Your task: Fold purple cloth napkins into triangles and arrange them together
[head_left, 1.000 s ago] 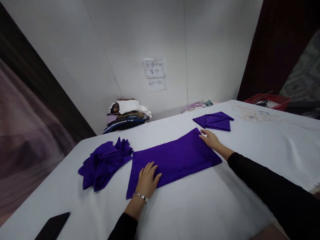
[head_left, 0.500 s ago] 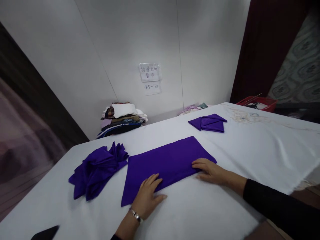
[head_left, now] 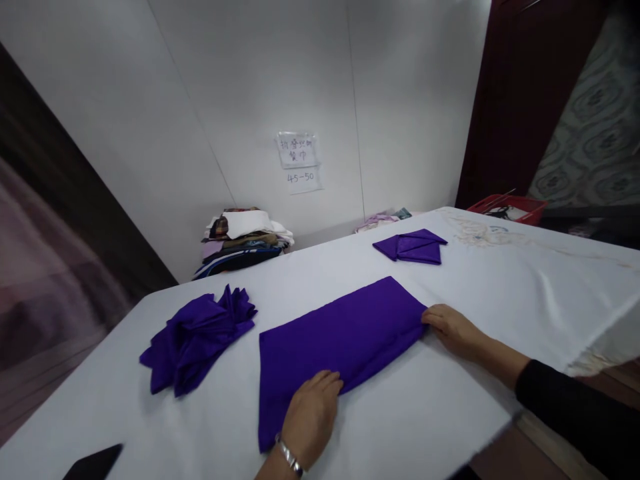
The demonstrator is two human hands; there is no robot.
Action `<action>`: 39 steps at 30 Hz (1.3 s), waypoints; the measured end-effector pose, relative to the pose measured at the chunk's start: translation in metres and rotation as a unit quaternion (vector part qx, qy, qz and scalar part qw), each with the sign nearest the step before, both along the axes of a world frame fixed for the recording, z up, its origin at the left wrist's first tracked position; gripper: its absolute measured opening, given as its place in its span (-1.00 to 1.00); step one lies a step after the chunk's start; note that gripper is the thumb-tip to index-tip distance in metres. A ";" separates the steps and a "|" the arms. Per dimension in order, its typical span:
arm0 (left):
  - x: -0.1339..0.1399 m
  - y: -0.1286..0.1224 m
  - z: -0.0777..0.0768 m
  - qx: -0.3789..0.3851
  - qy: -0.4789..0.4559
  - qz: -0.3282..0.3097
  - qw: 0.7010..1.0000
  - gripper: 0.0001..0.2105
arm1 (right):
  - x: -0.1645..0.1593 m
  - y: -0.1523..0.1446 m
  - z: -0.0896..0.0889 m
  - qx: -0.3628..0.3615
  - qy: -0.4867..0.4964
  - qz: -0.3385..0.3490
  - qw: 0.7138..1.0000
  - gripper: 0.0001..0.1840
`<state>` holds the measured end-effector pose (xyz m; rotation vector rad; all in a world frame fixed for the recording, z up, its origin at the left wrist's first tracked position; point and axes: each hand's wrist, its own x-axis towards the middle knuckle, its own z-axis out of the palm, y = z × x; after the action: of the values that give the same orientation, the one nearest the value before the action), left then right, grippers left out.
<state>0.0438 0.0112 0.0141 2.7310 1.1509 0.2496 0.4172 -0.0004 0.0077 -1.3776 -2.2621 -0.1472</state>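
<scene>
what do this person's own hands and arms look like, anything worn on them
The left hand is gloveless, with a shiny silver-coloured bracelet at the wrist; no sleeve shows on that side. The right hand is gloveless too, without a visible bracelet, and a plain black sleeve stops short of it.

Handwritten papers on white wall; clothes pile below, leftward; red basket right.

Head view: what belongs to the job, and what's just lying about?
Job in hand:
flat purple cloth, touched by left hand and right hand
bunched purple cloth, folded purple cloth (likely, matching colour)
white tablecloth

Apparently lying about:
clothes stack
red basket
dark flat object
</scene>
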 end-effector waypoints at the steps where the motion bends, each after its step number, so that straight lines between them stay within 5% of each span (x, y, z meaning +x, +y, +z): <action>1: -0.002 -0.005 0.003 -0.015 -0.009 -0.009 1.000 -0.69 | 0.003 -0.006 0.000 -0.003 0.006 0.001 1.000 -0.62; 5: -0.016 0.001 0.015 -0.054 -0.044 0.024 0.997 -0.69 | -0.005 -0.017 0.000 -0.008 0.048 -0.006 0.999 -0.60; 8: -0.021 0.026 0.015 -0.019 -0.032 0.098 0.994 -0.61 | -0.045 -0.014 0.008 -0.062 0.099 0.018 0.993 -0.63; 12: -0.022 0.056 -0.002 0.041 0.036 0.186 0.981 -0.51 | -0.118 -0.009 0.018 -0.169 0.104 0.123 0.972 -0.47; 15: -0.026 0.066 -0.020 0.036 0.067 0.219 0.973 -0.43 | -0.143 -0.004 0.011 -0.203 0.096 0.154 0.962 -0.35; 19: -0.035 0.067 -0.030 0.017 0.068 0.214 0.974 -0.39 | -0.101 0.000 -0.012 -0.203 0.040 0.091 0.974 -0.29; 25: -0.033 0.062 -0.024 0.000 0.063 0.219 0.974 -0.38 | 0.021 -0.017 -0.040 -0.212 -0.038 -0.167 0.962 -0.33; 29: -0.029 0.058 -0.017 -0.029 0.055 0.224 0.973 -0.38 | 0.035 -0.012 -0.045 -0.211 -0.065 -0.222 0.950 -0.27; 36: -0.027 0.047 -0.009 -0.035 0.041 0.227 0.972 -0.39 | -0.062 0.027 -0.016 -0.180 -0.041 -0.027 0.982 -0.32; 39: -0.031 0.048 -0.012 -0.038 0.043 0.233 0.971 -0.37 | -0.092 0.049 -0.017 -0.182 -0.037 0.029 0.982 -0.32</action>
<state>0.0124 0.0589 0.0022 2.3893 1.7786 0.1384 0.3251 0.0489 -0.0098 -1.5020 -2.4767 0.2507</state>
